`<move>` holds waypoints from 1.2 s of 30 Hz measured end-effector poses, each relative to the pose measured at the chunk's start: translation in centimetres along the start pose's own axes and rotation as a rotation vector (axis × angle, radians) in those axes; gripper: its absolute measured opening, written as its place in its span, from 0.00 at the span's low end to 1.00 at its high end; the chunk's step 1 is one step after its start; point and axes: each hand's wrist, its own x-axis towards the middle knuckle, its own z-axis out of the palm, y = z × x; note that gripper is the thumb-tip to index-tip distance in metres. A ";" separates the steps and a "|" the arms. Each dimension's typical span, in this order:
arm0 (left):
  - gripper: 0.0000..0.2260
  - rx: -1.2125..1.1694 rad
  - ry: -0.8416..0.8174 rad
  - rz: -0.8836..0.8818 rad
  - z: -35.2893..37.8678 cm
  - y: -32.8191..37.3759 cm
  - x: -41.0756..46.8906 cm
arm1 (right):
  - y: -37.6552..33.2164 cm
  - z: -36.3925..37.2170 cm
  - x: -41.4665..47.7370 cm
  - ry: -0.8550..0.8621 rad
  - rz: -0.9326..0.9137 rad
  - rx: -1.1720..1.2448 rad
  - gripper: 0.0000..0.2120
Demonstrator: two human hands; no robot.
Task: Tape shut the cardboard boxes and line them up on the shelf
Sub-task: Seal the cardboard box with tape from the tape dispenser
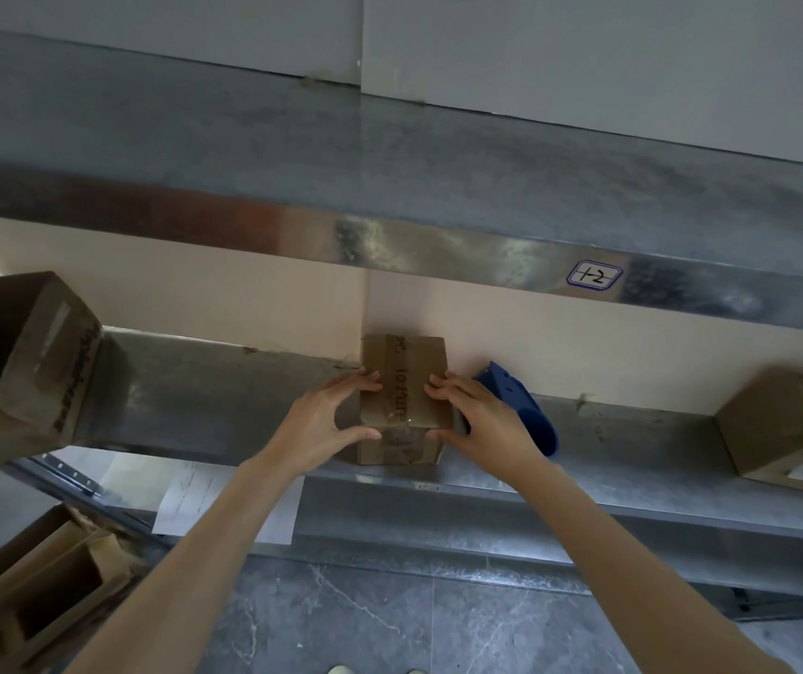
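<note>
On the shelf [224, 396], near its front edge, a small box [404, 381] is sitting with its flaps closed and a strip of clear tape running along its top and over the front face. The left hand [326, 420] is gripping its left side and the right hand [482, 420] its right side, with fingers curling over the top and thumbs pressing the front. This two-sided hold is probably squaring the box up or smoothing the tape. The box is lying directly between the hands, touching both. A blue dispenser [516, 396] is lying just behind the right hand, likely kept handy for taping. An open box [24, 362] is standing well to the left and a third box [788, 430] far to the right.
</note>
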 end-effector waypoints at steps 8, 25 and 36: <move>0.29 -0.035 0.001 0.013 0.1 0.5 -0.5 | 1.2 -0.8 0.3 -0.156 -0.032 0.091 0.34; 0.21 -0.057 0.237 -0.058 -1.6 -1.0 -2.8 | -2.3 0.3 0.5 0.024 -0.196 0.109 0.24; 0.40 -0.172 0.189 -0.175 -1.1 0.3 -4.2 | -5.0 2.9 1.9 0.206 -0.203 0.025 0.23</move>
